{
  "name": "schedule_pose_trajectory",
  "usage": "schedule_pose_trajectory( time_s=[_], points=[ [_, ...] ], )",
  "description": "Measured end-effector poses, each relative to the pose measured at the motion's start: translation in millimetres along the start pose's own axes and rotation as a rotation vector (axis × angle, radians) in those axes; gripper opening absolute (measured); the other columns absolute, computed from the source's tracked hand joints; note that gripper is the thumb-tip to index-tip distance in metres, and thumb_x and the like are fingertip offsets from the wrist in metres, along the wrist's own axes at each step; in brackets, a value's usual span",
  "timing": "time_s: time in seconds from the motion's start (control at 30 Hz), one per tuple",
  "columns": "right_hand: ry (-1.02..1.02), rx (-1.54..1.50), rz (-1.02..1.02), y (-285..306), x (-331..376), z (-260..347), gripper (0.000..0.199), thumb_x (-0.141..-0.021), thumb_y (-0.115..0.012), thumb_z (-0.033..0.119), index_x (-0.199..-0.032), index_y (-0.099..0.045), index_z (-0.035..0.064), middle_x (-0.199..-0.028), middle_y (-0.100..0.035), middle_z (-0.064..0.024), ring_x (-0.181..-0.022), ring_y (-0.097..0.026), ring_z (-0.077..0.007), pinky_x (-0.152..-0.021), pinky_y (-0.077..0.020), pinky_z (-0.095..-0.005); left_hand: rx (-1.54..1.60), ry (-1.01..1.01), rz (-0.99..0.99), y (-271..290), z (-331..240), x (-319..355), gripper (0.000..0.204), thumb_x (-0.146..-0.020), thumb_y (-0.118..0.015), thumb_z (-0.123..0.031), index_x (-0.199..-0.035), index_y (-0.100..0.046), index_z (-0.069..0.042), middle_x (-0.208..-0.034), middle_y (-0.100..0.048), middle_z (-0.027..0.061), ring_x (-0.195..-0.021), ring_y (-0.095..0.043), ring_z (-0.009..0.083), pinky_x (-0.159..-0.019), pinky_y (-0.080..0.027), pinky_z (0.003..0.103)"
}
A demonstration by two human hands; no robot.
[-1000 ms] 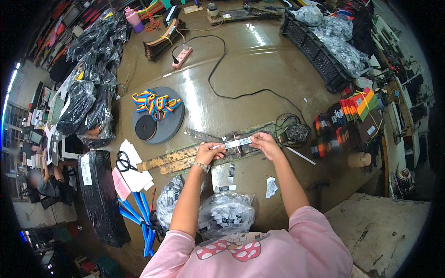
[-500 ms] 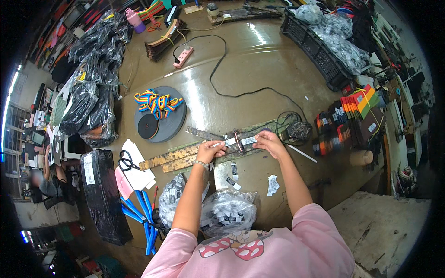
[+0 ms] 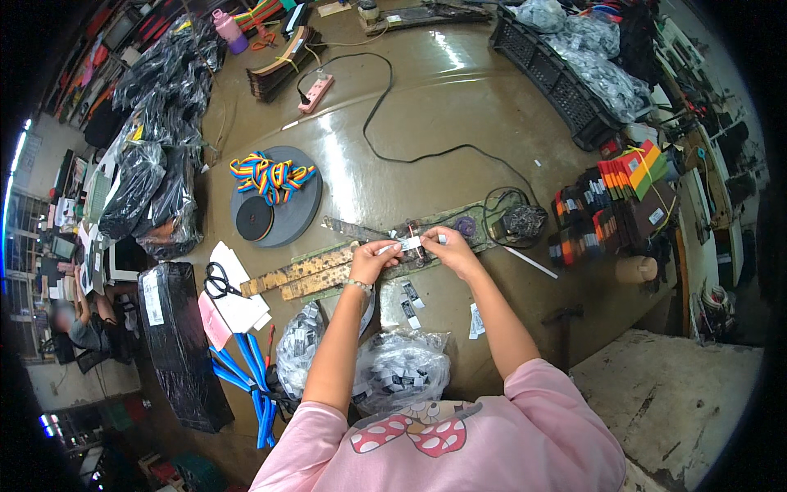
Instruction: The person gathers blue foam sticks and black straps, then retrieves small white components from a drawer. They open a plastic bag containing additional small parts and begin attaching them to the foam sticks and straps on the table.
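Over the worn wooden strips [image 3: 307,276], both my hands are closed in a pinch. My left hand [image 3: 375,261], with a beaded bracelet at the wrist, grips one end of a small white and grey label [image 3: 409,243]. At the label's other end is my right hand [image 3: 451,250], with a bit of white label also showing among its fingers. A thin upright metal piece [image 3: 414,228] stands on the strips just behind the label. Loose labels [image 3: 410,305] lie in front of my hands. Clear plastic bags of labels [image 3: 402,369] sit close to my body.
A dark block [image 3: 522,221] with a black cord [image 3: 385,98] runs to a pink power strip [image 3: 316,93]. Left are a grey webbing roll [image 3: 307,197], rainbow strap [image 3: 272,177], scissors [image 3: 218,280] and blue straps [image 3: 261,394]. Right are webbing bundles [image 3: 586,217], a black crate [image 3: 557,86] and a hammer [image 3: 561,316].
My hands have drawn closer together, the right moving left. The label stretched between them now shows a shorter length. The whole view has shifted slightly.
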State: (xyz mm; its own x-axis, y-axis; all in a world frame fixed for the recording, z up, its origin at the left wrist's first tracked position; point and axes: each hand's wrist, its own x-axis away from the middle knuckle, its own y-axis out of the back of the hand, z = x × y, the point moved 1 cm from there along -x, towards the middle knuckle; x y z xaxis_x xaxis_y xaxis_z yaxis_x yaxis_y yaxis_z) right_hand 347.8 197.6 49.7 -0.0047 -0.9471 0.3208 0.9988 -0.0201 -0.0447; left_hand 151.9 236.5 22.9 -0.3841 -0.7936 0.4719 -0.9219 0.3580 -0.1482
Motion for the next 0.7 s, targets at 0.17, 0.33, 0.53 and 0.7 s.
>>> schedule_pose_trajectory(
  time_s=[0.17,0.33,0.53,0.7],
  points=[
    [0.010,0.056,0.011,-0.3,-4.8,-4.7,0.016,-0.084,-0.062,0.020,-0.086,-0.061,0.0042,-0.071,-0.054,0.0045,-0.057,-0.041,-0.0034,-0.048,-0.0313,-0.0205,0.027,-0.019,-0.006,0.2,1.3,-1.2,0.023,-0.082,-0.066,-0.017,-0.097,-0.065,0.000,-0.078,-0.067,0.0057,-0.060,-0.057,0.0051,-0.056,-0.045,0.016],
    [-0.014,0.060,0.033,1.9,-10.0,-13.8,0.015,-0.084,-0.061,0.018,-0.086,-0.061,0.0033,-0.074,-0.056,0.0032,-0.062,-0.045,-0.0044,-0.054,-0.0347,-0.0208,0.025,-0.022,-0.025,-0.4,-0.5,0.2,0.021,-0.082,-0.066,-0.015,-0.096,-0.065,0.001,-0.077,-0.067,0.0061,-0.059,-0.058,0.0052,-0.053,-0.044,0.016],
    [-0.011,0.079,0.038,0.4,-15.9,-29.5,0.018,-0.084,-0.062,0.018,-0.086,-0.061,0.0010,-0.078,-0.059,0.0001,-0.073,-0.050,-0.0081,-0.069,-0.0396,-0.0231,-0.006,-0.018,-0.051,-1.9,0.0,0.2,0.021,-0.082,-0.066,-0.014,-0.096,-0.065,0.001,-0.076,-0.067,0.0054,-0.058,-0.058,0.0057,-0.051,-0.043,0.016],
    [-0.006,0.165,-0.003,4.6,-16.6,-31.4,0.019,-0.080,-0.065,0.018,-0.088,-0.062,0.0003,-0.080,-0.060,-0.0008,-0.073,-0.051,-0.0085,-0.065,-0.0410,-0.0245,-0.035,-0.002,-0.056,-0.9,-1.9,0.7,0.022,-0.082,-0.066,-0.015,-0.096,-0.065,0.001,-0.075,-0.066,0.0051,-0.058,-0.058,0.0059,-0.052,-0.043,0.016]
  ],
)
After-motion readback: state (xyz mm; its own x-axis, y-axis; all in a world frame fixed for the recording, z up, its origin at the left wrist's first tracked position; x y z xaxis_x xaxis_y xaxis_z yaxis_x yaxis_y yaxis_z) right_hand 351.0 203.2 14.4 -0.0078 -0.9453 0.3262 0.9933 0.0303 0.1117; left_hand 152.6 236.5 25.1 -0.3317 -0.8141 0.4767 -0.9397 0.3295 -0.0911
